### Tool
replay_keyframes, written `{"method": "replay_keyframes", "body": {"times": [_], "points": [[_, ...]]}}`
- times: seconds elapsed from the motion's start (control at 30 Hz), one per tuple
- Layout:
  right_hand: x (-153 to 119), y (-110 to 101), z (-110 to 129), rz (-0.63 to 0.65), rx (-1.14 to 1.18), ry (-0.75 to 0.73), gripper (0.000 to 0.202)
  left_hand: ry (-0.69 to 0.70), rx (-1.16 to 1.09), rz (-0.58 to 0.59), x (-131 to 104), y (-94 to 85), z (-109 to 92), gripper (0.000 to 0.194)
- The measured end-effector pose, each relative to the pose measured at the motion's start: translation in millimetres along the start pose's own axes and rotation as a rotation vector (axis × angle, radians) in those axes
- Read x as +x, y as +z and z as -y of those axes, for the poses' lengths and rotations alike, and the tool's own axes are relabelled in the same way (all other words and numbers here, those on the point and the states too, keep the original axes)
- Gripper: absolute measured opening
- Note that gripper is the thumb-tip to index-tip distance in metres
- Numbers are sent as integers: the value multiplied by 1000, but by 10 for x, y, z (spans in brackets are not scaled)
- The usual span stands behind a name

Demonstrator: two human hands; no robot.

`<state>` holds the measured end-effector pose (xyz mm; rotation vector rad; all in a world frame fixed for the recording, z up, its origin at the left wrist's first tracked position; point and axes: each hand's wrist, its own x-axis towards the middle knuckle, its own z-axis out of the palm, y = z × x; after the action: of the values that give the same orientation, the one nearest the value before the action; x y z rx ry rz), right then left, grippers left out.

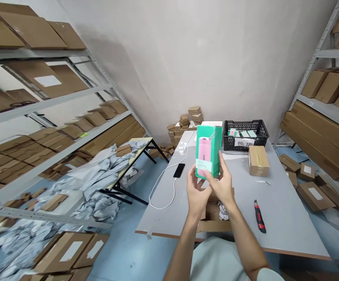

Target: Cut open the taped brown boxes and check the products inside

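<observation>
Between my two hands, a green product box [217, 150] with a pink device pictured on its front is held up above the table. My left hand [197, 189] grips its lower left side, fingers partly behind it. Along the right side and lower front, my right hand [222, 181] has its thumb and fingers on the box. Below them, an open cardboard carton [213, 225] stands at the table's near edge, with crumpled paper [223, 211] inside. My forearms and hands hide part of the carton.
On the grey table [163, 216] lie a red and black utility knife [259, 216], a phone [179, 170] and a white cable [157, 181]. A taped carton [258, 160] sits before a black crate [245, 134]. Shelves [99, 91] of cartons flank both sides; grey bags [99, 175] cover a side table.
</observation>
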<state>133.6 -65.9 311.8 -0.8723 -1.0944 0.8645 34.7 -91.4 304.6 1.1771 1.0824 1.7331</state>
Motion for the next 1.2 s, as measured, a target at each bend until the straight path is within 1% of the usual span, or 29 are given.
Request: {"method": "replay_keyframes", "body": {"times": [0.07,0.13,0.23,0.3,0.33,0.4,0.47,0.53,0.57,0.67,0.7,0.73,0.8,0.9,0.97,1.0,1.07,1.13,1.2], "points": [[42,-61,22,31,82,15,106,-49,-40,85,24,-56,-49,80],[77,-115,55,60,136,15,105,-141,-109,118,61,-102,-87,72],[107,-156,94,82,146,12,101,-281,-201,189,113,-121,-126,70],[122,-172,97,110,124,5,96,-335,-229,245,139,-117,-137,69],[129,-182,93,129,109,2,92,-346,-236,251,150,-115,-136,68],[139,-205,77,156,42,-11,84,-335,-244,210,170,-112,-116,69],[135,-219,63,117,-58,-26,80,-291,-227,126,181,-98,-70,74],[110,-208,60,56,-133,-31,84,-232,-181,40,172,-65,-9,80],[92,-191,61,46,-153,-32,88,-200,-155,1,158,-42,21,82],[40,-126,60,66,-193,-58,98,-106,-93,-87,83,7,90,85],[31,-111,55,58,-200,-73,99,-85,-83,-87,57,5,101,85],[28,-104,49,42,-192,-83,99,-73,-76,-63,36,-10,103,85],[40,-122,35,29,-118,-73,98,-89,-87,36,18,-74,90,82],[91,-194,25,101,58,-10,101,-210,-201,172,50,-189,46,75],[128,-238,26,156,129,25,104,-305,-282,223,85,-230,19,74],[144,-254,26,177,147,34,104,-334,-298,235,99,-235,8,74],[170,-274,23,213,162,34,103,-350,-290,223,113,-224,-9,72],[179,-287,16,239,154,24,99,-331,-266,178,109,-200,-16,72],[165,-288,13,223,94,22,91,-296,-233,105,95,-173,-8,75]]}}
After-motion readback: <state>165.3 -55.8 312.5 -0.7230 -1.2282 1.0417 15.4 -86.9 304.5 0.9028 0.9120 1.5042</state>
